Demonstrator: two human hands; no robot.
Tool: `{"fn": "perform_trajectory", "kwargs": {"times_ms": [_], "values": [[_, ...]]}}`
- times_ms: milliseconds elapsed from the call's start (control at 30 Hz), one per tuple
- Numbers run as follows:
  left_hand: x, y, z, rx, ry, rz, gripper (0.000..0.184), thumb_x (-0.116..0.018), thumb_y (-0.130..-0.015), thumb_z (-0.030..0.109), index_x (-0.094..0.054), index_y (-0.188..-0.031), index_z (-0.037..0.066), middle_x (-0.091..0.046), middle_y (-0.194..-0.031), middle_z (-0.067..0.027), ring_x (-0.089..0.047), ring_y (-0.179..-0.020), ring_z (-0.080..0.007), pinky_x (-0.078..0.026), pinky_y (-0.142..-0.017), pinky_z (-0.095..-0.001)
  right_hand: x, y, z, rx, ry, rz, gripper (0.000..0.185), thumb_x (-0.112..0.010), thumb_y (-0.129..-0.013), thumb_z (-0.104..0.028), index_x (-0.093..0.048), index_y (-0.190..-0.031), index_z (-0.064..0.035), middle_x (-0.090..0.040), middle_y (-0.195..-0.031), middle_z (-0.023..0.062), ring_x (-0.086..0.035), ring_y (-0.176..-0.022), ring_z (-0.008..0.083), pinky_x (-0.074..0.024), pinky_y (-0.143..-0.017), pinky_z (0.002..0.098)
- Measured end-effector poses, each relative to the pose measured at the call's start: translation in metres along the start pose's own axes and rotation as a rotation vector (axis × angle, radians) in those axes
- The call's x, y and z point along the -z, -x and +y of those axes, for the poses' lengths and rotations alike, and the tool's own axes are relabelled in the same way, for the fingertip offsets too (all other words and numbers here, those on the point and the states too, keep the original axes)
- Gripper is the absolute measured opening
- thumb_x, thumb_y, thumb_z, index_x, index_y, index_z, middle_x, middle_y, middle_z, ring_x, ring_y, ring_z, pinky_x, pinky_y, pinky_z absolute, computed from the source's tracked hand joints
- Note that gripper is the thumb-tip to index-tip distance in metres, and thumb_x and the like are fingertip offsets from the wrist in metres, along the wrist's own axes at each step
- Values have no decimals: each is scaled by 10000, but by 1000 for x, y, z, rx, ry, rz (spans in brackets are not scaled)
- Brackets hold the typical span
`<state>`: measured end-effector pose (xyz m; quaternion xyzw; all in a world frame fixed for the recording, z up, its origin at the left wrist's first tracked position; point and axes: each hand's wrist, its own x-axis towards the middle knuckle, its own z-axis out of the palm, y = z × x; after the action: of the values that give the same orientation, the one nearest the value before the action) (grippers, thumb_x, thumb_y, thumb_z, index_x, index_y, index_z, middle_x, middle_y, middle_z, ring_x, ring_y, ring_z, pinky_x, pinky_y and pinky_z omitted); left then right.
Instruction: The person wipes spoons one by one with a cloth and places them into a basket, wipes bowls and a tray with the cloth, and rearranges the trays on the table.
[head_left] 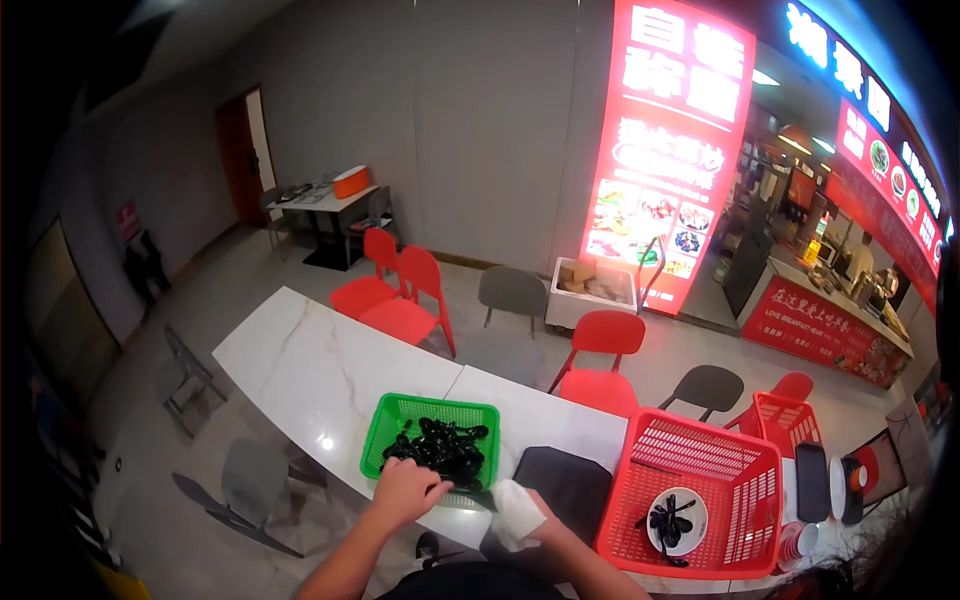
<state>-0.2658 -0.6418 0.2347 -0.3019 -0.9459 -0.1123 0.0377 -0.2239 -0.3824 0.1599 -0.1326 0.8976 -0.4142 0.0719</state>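
Observation:
A green basket [380,428] full of black spoons [445,445] stands on the white marble-look table. At its near edge, my left hand [405,492] is closed on one end of a dark spoon [472,494]. My right hand [543,512] grips a white cloth [517,512], which covers the spoon's other end. Much of my right hand's fingers is hidden by the cloth. Beside it lies a black tray [562,478]. To the right, a large red basket [620,510] contains a white bowl [700,525] with several black spoons in it.
A smaller red basket [795,425], dark trays [812,480] and stacked cups [797,542] sit at the far right. Red chairs [600,350] and grey chairs [512,290] line the table's far side. Beyond them stands a white box [565,305] by the lit sign.

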Motion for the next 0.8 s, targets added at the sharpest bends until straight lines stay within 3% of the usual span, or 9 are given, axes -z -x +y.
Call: {"fn": "perform_trajectory", "kwargs": {"times_ms": [33,133,233,300,333,367,500,633,800], "values": [[-5,3,-2,-58,90,-52,318,-573,-975,329,-649,-790,82,-550,-593,-98,-585,-708,-288,-429,-648,-438,-3,-4,14,-5,-41,53,237,-592,-915,-219,-582,-1047,-23,-667,-927,210,-652,-866,415,-526,-753,429],[-49,13,12,177,738,-245,333,-542,-979,351,-654,-875,55,-635,-785,-203,-576,-738,-400,-449,-700,-479,6,-16,29,161,164,290,194,-593,-923,-182,-598,-1052,-37,-666,-979,196,-656,-914,382,-524,-793,418],[-77,19,47,206,953,-52,390,-448,-1050,303,-552,-802,20,-512,-665,-100,-512,-650,-224,-418,-621,-390,-2,-23,16,-63,-11,501,173,-606,-923,-176,-640,-1034,-47,-673,-987,167,-661,-928,352,-525,-811,412],[-86,16,69,119,859,66,389,-430,-1054,293,-546,-811,13,-524,-686,-105,-515,-648,-227,-429,-628,-392,-32,-36,35,-186,-95,629,189,-597,-925,-201,-646,-1011,-40,-665,-958,173,-654,-898,369,-525,-797,423],[-87,15,78,77,812,127,388,-420,-1056,288,-542,-815,10,-531,-697,-107,-517,-647,-228,-435,-631,-394,6,-27,-35,-218,466,269,243,-582,-934,-239,-642,-1020,-20,-660,-969,193,-639,-910,398,-519,-802,443],[-81,15,87,156,820,8,319,-375,-1032,253,-548,-922,8,-607,-821,-241,-589,-807,-441,-456,-716,-511,-17,-32,-5,-127,379,382,266,-568,-942,-245,-632,-1049,-10,-651,-971,206,-629,-914,409,-516,-804,449],[-83,19,89,282,891,-156,370,-343,-1040,283,-563,-948,1,-636,-906,-273,-591,-890,-484,-456,-780,-555,-63,-38,18,-286,-849,337,325,-528,-996,-231,-556,-1257,-39,-618,-1084,164,-629,-984,287,-536,-806,412],[-89,23,81,285,753,-103,376,-336,-1041,284,-588,-1001,8,-653,-1001,-280,-599,-950,-495,-460,-820,-567,-91,-18,27,-55,-1041,279,289,-523,-1011,-201,-566,-1271,-81,-634,-1064,93,-629,-973,162,-552,-791,354],[-57,20,81,252,716,-223,374,-338,-1040,284,-582,-1046,1,-643,-1043,-296,-599,-961,-501,-462,-828,-574,-99,-43,68,-72,-696,221,281,-491,-1007,-283,-643,-1044,-50,-670,-886,92,-658,-827,243,-543,-721,388]]}}
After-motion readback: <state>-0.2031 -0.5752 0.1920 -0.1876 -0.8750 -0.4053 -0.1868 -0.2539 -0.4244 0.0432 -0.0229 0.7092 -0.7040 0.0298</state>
